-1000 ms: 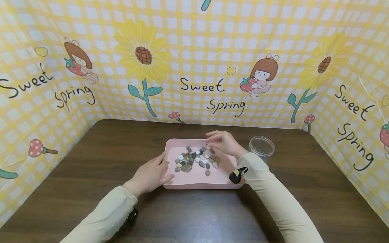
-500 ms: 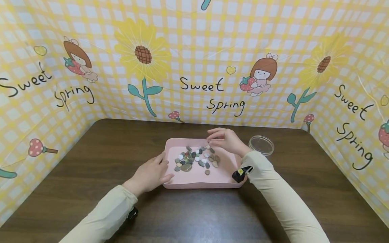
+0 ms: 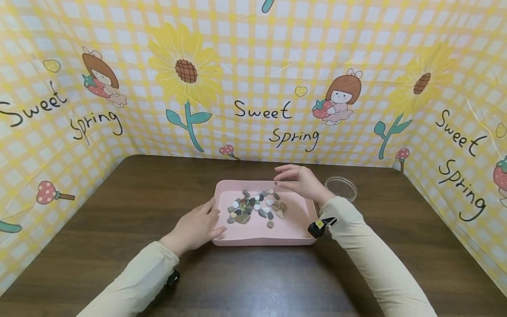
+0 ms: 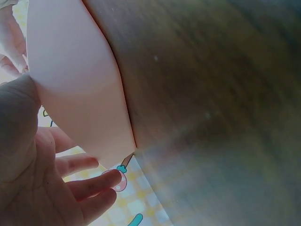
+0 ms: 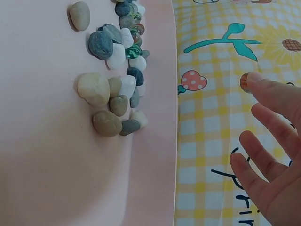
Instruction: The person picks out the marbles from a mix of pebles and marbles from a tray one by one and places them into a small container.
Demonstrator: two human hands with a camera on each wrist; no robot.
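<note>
Between the two forearms, the front of the bench [image 3: 253,281] gives a free lane up to the pink tray [image 3: 295,226], whose low walls bar a level entry. Inside, the right end offers bare floor from above, but the right hand [image 3: 303,181], with a marble [image 5: 243,82] in its grip, hangs over the back wall there, and its wrist camera [image 3: 318,228] blocks the front right corner. Pebbles [image 3: 243,218] crowd the middle and left. The left hand [image 3: 196,226] obstructs the front left corner. Behind the tray, a strip of bench ends at the gingham cloth [image 3: 253,66]; a clear round container [image 3: 341,188] narrows passage beyond the right wrist.
</note>
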